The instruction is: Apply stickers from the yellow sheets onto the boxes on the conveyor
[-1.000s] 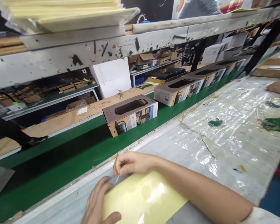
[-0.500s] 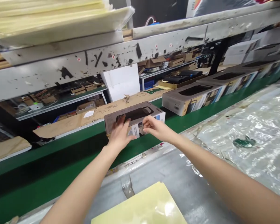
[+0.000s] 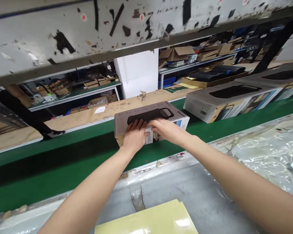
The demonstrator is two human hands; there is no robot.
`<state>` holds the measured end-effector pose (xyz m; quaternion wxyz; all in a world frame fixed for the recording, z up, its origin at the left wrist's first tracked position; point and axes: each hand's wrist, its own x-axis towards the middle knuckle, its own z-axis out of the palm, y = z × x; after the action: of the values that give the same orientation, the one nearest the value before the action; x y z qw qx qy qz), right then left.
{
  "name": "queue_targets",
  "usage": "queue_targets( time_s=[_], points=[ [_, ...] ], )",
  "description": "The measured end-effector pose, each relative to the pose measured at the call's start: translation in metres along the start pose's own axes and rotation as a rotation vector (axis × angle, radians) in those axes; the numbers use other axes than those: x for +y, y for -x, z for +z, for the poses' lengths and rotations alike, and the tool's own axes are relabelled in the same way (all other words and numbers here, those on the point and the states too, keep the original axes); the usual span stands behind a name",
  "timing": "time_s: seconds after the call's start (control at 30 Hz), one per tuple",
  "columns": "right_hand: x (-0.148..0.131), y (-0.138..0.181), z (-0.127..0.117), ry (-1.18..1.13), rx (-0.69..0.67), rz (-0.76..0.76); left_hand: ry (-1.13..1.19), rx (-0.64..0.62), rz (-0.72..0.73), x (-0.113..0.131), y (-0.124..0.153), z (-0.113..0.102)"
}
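Observation:
A grey printed carton (image 3: 148, 114) with a dark picture on its top lies on the green conveyor belt (image 3: 70, 175). My left hand (image 3: 136, 136) rests on its near top edge, fingers laid flat over the top and front. Close beside it, my right hand (image 3: 168, 130) has its fingers curled and pinched together at the same edge. What the right fingertips hold, if anything, is hidden. Pale yellow sheets (image 3: 146, 220) lie on the grey bench below my forearms.
More printed cartons (image 3: 224, 99) stand in a row on the belt to the right. A scuffed white beam (image 3: 127, 32) crosses overhead. Clear plastic film (image 3: 266, 152) covers the bench at right. Cardboard (image 3: 112, 110) lines the belt's far side.
My view has tilted down and drawn nearer. My right hand has moved left against the carton's top edge, close to my left hand. The left hand stays on the carton.

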<state>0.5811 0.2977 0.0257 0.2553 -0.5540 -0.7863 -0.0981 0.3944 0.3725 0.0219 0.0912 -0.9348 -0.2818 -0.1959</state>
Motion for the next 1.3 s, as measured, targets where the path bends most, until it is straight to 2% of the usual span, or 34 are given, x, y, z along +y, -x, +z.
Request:
queue_targets(
  time_s=[0.2, 0.33, 0.4, 0.5, 0.57, 0.67, 0.73, 0.8, 0.87, 0.9, 0.93, 0.97, 1.0, 1.07, 1.13, 1.23, 1.3],
  points=[
    [0.005, 0.002, 0.004, 0.044, 0.044, 0.004, 0.021, 0.032, 0.000, -0.005, 0.003, 0.001],
    [0.008, 0.016, 0.002, 0.127, 0.073, 0.138, 0.029, 0.029, -0.006, -0.007, 0.004, 0.000],
    [0.006, 0.016, 0.002, 0.068, 0.089, 0.205, 0.030, 0.024, 0.000, -0.008, 0.004, -0.001],
    [0.005, -0.006, 0.000, -0.140, 0.120, 0.323, 0.023, 0.026, -0.006, -0.011, 0.006, 0.000],
    [0.007, -0.032, -0.006, -0.244, 0.078, 0.458, 0.013, 0.030, -0.006, -0.013, 0.008, 0.000],
    [0.012, -0.064, -0.021, -0.283, -0.019, 0.617, -0.023, 0.001, 0.050, -0.016, 0.013, -0.004],
    [0.006, -0.068, -0.028, -0.268, 0.011, 0.652, -0.039, -0.040, 0.075, -0.015, 0.016, -0.009],
    [-0.015, -0.051, -0.028, -0.244, 0.098, 0.680, -0.013, -0.072, 0.055, -0.012, 0.016, -0.013],
    [-0.053, -0.018, -0.026, -0.263, 0.142, 0.598, 0.058, -0.110, 0.020, -0.011, 0.011, -0.015],
    [-0.076, 0.003, -0.026, -0.313, 0.124, 0.472, 0.096, -0.133, 0.007, -0.011, 0.008, -0.016],
    [-0.101, 0.026, -0.026, -0.396, 0.030, 0.300, 0.126, -0.147, -0.012, -0.012, 0.007, -0.017],
    [-0.126, 0.049, -0.026, -0.486, -0.126, 0.128, 0.143, -0.147, -0.041, -0.013, 0.008, -0.020],
    [-0.148, 0.071, -0.026, -0.538, -0.223, 0.007, 0.152, -0.131, -0.077, -0.014, 0.012, -0.024],
    [-0.184, 0.106, -0.024, -0.526, -0.317, -0.056, 0.176, -0.067, -0.140, -0.015, 0.036, -0.037],
    [-0.205, 0.125, -0.018, -0.487, -0.344, -0.058, 0.255, -0.015, -0.153, -0.015, 0.078, -0.054],
    [-0.215, 0.124, -0.005, -0.475, -0.370, -0.101, 0.453, -0.001, -0.156, -0.010, 0.161, -0.076],
    [-0.214, 0.112, 0.006, -0.471, -0.374, -0.147, 0.563, -0.054, -0.201, -0.005, 0.212, -0.085]
  ],
)
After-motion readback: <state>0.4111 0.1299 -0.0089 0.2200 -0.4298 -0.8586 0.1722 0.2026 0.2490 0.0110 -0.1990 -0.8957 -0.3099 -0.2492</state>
